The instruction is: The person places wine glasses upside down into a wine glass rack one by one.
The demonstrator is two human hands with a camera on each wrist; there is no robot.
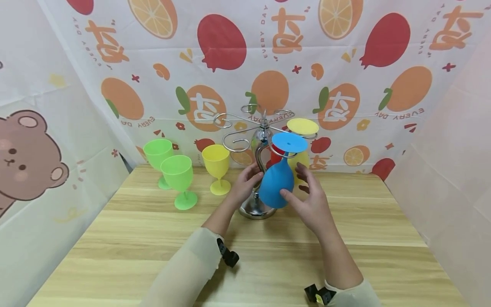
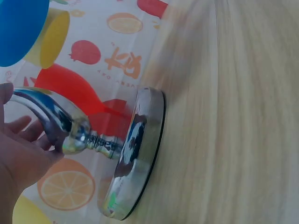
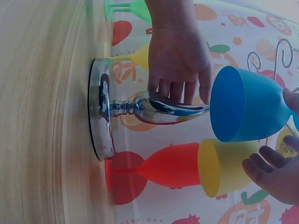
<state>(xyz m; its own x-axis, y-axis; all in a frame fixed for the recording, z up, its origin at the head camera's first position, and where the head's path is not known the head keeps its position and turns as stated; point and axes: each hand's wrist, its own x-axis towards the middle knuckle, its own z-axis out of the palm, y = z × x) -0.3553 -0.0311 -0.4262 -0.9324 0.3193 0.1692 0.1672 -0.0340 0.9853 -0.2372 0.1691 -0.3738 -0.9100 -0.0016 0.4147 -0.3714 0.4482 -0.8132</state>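
Observation:
A chrome wine glass rack (image 1: 258, 209) with curled wire arms stands on the table. My left hand (image 1: 244, 184) holds its curved post, thumb on one side and fingers on the other. A blue plastic goblet (image 1: 275, 184) hangs upside down by its foot from a front arm, slightly tilted. Around its bowl is my right hand (image 1: 313, 207), fingers loosely bent and apart from it; the thumb lies at the bowl. Behind the blue goblet, a yellow goblet (image 1: 303, 126) also hangs upside down. A red goblet (image 3: 173, 163) stands upright behind the rack, mostly hidden in the head view.
Left of the rack, two green goblets (image 1: 177, 174) and another yellow goblet (image 1: 216, 160) stand upright on the wooden table (image 1: 153, 256). A fruit-printed cloth (image 1: 238, 51) hangs along the table's back edge, with pale cloths at both sides.

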